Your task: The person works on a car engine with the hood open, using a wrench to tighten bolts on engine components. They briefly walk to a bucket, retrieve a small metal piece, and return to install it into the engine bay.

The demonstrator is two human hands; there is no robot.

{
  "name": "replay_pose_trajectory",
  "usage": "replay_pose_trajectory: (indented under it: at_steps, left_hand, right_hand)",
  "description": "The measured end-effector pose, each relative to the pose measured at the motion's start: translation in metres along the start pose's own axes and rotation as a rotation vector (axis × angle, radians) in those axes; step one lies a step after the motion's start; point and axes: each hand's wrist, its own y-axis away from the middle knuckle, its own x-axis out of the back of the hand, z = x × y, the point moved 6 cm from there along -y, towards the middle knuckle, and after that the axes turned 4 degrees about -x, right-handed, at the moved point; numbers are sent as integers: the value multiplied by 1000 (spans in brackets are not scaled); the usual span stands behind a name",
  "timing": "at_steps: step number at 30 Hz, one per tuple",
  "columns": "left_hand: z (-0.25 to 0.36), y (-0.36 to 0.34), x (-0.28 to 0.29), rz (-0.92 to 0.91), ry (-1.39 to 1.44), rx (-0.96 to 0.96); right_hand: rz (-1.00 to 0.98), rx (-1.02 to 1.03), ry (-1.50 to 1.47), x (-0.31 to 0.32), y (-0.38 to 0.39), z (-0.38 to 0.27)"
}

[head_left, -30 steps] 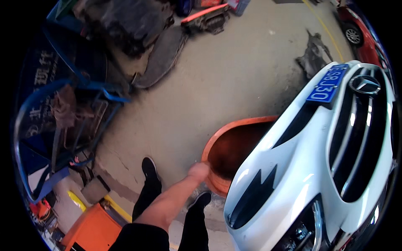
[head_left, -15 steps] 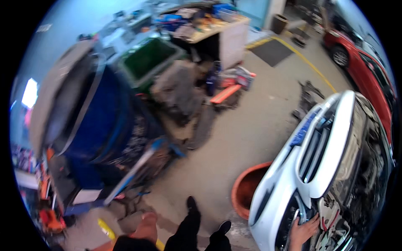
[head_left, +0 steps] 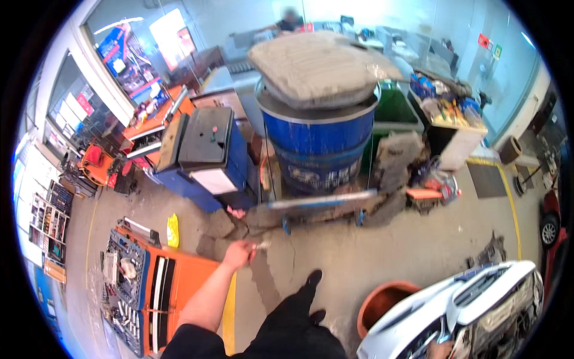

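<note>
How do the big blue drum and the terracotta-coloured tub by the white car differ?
The drum is blue, the tub orange-brown. The drum looks larger than the tub. A thick grey-brown slab lies over the drum's top; the tub's visible mouth is open, partly hidden by the white car. Both have round rims.

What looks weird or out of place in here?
The big dirty panel does: it sits on the blue drum like a lid that doesn't fit, sticking out past its edge. Also, a ragged dark piece lies loose near the white car front.
</note>
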Motion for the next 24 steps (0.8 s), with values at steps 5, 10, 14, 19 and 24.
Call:
replay_pose_trajectory:
  at_steps: [5,10,14,19,24]
  left_hand:
    - [157,64,19,-133,821,156]
    - [286,93,-14,-465,870,-8]
    - [348,108,-37,-698,746,-150]
    - [411,120,-72,-876,441,-312]
    - [424,116,-108,-1044,522,-254]
  right_hand:
    - [-225,489,-476,134,124,-132]
    - [-603,910,-1178,286,285,-225]
    - [-651,983,-1362,344,350,-242]
    - [-618,868,-1412,364,354,-218]
    - [-704,521,-1474,352,354,-181]
